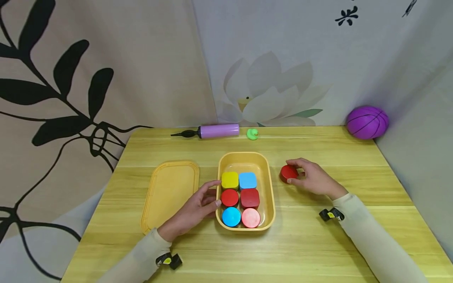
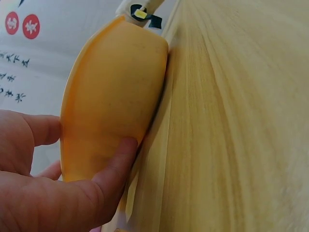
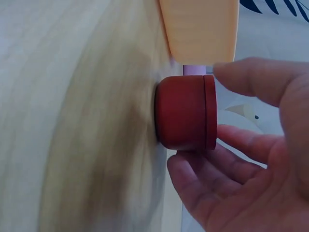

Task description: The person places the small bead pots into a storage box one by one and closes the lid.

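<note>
My right hand (image 1: 311, 177) holds a small round red lidded jar (image 3: 186, 113) by its sides, thumb at the lid's edge and fingers opposite. That jar stands upright on the table, right of an orange-yellow plastic box (image 1: 270, 196). Against the box's left side rests my left hand (image 1: 194, 208), its thumb and fingertips touching the outer wall and rim. Inside the box, two columns of jars fill the near part: a yellow one (image 1: 230, 180), a square light blue one (image 1: 247, 180), a round red one (image 1: 230, 197), a square dark red one (image 1: 249, 197), a round blue one (image 1: 231, 216) and a pink one (image 1: 251, 217).
Left of the box lies its matching flat lid (image 1: 171, 192), partly behind my left hand. Along the table's back edge are a purple hand pump (image 1: 219, 130), a green toy duck (image 1: 252, 134) and a purple ball (image 1: 367, 122). A patterned curtain (image 1: 159, 70) hangs behind.
</note>
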{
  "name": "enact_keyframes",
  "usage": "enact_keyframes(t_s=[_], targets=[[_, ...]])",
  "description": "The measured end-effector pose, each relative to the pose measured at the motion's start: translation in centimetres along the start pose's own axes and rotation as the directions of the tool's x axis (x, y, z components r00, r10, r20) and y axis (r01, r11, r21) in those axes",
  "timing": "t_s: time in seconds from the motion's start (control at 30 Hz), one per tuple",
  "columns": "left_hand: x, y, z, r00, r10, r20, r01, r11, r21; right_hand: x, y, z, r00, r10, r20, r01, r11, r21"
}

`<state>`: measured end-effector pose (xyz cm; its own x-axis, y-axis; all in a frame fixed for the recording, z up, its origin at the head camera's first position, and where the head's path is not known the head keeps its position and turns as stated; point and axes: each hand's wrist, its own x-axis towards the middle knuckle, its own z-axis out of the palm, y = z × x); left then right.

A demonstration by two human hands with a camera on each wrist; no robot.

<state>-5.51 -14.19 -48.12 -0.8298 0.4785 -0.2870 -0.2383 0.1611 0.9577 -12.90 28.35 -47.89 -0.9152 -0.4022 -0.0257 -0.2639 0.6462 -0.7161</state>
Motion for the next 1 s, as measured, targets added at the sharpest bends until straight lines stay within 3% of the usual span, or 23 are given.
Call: enact_keyframes(t_s=[0.23,0.63,1.0], targets=[[0.0,0.1,0.0,1.000,-0.009,-0.005,0.009,1.000,0.010,-0.1,0.6,0.1,0.999,0.009,0.037,-0.009,1.000,0.019],[-0.1,0.1,-0.1,1.000,-0.012,-0.003,0.012,1.000,-0.002,-0.2,-0.1,-0.8,1.000,0.024,0.010,-0.024,0.999,0.044],[-0.1,0.1,0.0,1.000,-0.001,-0.005,0.001,1.000,0.006,0.3,-1.8,-1.7,0.991,-0.101,-0.089,0.099,0.995,-0.033]])
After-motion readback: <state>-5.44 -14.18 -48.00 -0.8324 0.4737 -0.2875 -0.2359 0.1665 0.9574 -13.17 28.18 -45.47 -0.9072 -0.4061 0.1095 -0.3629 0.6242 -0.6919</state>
